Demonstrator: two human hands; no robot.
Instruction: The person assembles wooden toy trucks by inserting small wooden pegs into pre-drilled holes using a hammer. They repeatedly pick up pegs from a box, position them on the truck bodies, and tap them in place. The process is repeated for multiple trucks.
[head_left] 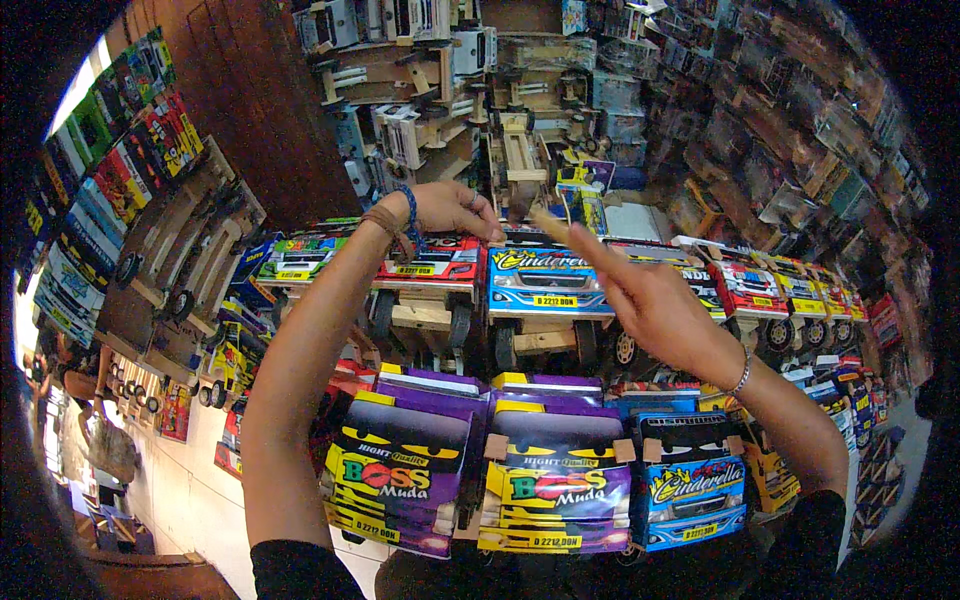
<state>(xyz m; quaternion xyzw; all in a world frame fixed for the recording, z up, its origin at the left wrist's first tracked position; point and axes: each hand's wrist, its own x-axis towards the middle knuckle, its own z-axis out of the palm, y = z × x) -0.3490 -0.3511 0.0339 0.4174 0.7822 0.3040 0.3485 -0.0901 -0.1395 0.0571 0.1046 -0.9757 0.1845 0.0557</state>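
Observation:
A blue-fronted wooden toy truck (547,303) stands mid-row before me, its black wheels below the printed front. My left hand (450,212), wearing a blue bracelet and brown bands, reaches to its upper left corner. Thumb and fingertips are pinched there; anything between them is too small to make out. My right hand (662,312) is closed around a hammer, index finger stretched along its pale handle (553,226). The blurred dark hammer head lies just right of my left fingertips, above the truck's top edge. A red-fronted toy truck (432,262) sits beneath my left wrist.
Closer to me stand purple-and-yellow toy trucks (556,480) and another blue one (692,485). More trucks (765,290) continue the row rightward. Unfinished wooden trucks (525,150) are stacked behind. Boards and wheeled chassis (185,260) lean at left, beside pale floor tiles (205,495).

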